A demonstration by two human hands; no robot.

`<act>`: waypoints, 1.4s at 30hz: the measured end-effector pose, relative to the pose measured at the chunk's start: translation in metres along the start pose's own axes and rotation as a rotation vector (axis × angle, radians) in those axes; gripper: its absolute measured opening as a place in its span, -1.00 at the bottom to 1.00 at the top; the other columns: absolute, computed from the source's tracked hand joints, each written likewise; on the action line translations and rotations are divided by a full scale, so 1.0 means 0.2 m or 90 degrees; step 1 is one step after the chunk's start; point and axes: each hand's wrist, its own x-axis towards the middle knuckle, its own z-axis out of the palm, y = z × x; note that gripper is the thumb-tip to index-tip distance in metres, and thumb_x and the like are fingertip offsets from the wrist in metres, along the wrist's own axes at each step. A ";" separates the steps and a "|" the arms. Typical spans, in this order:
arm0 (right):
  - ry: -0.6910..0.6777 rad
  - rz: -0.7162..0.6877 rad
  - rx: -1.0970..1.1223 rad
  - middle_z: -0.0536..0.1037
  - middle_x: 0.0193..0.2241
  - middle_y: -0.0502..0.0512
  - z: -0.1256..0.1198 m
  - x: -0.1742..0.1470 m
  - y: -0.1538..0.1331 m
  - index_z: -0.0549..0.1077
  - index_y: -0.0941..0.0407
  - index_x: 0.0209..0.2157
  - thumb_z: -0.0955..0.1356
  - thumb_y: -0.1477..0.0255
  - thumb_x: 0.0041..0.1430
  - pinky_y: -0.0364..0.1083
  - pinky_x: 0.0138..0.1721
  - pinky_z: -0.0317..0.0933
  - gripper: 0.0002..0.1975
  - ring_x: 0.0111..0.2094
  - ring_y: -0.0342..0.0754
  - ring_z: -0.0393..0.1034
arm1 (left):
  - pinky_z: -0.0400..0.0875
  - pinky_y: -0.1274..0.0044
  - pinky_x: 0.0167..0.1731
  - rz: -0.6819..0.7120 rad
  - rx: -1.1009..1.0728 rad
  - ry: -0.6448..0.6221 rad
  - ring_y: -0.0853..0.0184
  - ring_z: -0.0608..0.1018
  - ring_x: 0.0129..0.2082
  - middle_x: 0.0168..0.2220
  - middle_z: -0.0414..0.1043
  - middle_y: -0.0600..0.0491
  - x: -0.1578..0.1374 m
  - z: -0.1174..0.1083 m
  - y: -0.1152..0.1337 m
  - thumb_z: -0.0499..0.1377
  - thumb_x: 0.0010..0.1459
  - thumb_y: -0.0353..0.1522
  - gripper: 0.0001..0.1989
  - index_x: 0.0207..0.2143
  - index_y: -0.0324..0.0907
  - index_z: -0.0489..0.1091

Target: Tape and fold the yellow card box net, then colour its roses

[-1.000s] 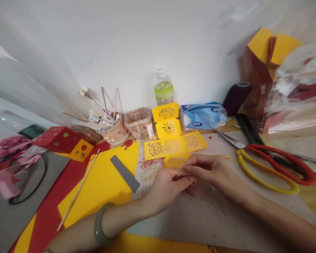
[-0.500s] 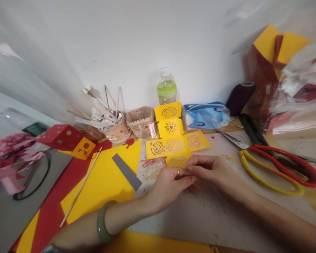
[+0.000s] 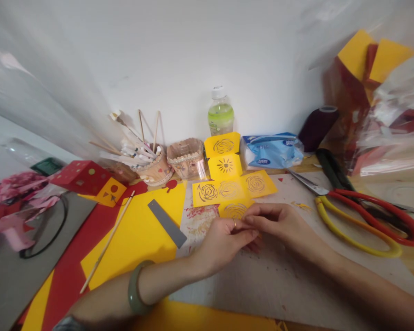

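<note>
A yellow paper cutout (image 3: pixel 229 189), shaped like an unfolded box, lies on the grey work board, its top panels raised against a bottle. Swirl patterns are cut through several panels, and one panel bears a sun shape. At its near end, my left hand (image 3: pixel 226 243) has thumb and fingers pinched on the cutout's lower edge. My right hand (image 3: pixel 274 223) pinches the same edge from the right, its fingertips touching those of my left hand. Both hands hide the part of the paper between them.
Large scissors (image 3: pixel 360 220) with red and yellow handles lie at right. A grey strip (image 3: pixel 167 224) and a wooden stick (image 3: pixel 106 243) rest on yellow sheets. Behind stand a bottle (image 3: pixel 221 115), a tissue pack (image 3: pixel 272 151) and a cup of cotton swabs (image 3: pixel 157 170). A pink glue gun (image 3: pixel 12 232) sits left.
The whole view has shifted slightly, so things sit a little farther right. Both hands keep the same pinch on the cutout's near edge.
</note>
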 end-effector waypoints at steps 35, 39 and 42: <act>-0.007 -0.005 0.008 0.48 -0.59 -0.06 0.00 0.01 0.00 0.49 0.09 -0.54 0.34 0.34 -0.03 -0.19 -0.49 0.17 -0.85 -0.53 -0.17 0.34 | 0.43 0.51 -0.35 0.009 0.038 -0.005 0.35 0.54 -0.44 -0.49 0.51 0.04 0.00 -0.01 -0.01 0.15 0.06 -0.31 -0.82 -0.44 -0.24 0.49; -0.004 -0.010 -0.004 0.50 -0.56 -0.05 0.00 0.02 0.01 0.49 0.08 -0.51 0.33 0.36 -0.06 -0.16 -0.45 0.21 -0.89 -0.49 -0.13 0.37 | 0.43 0.52 -0.37 0.004 0.035 -0.013 0.35 0.54 -0.44 -0.49 0.52 0.04 0.01 -0.01 -0.01 0.14 0.07 -0.32 -0.82 -0.42 -0.23 0.49; 0.003 -0.041 -0.040 0.53 -0.45 0.00 -0.02 0.02 0.00 0.47 0.08 -0.45 0.33 0.34 -0.07 -0.10 -0.36 0.24 -0.86 -0.40 -0.07 0.39 | 0.44 0.52 -0.38 0.028 0.044 -0.023 0.36 0.54 -0.45 -0.47 0.52 0.03 0.00 -0.02 0.01 0.12 0.09 -0.35 -0.82 -0.37 -0.24 0.49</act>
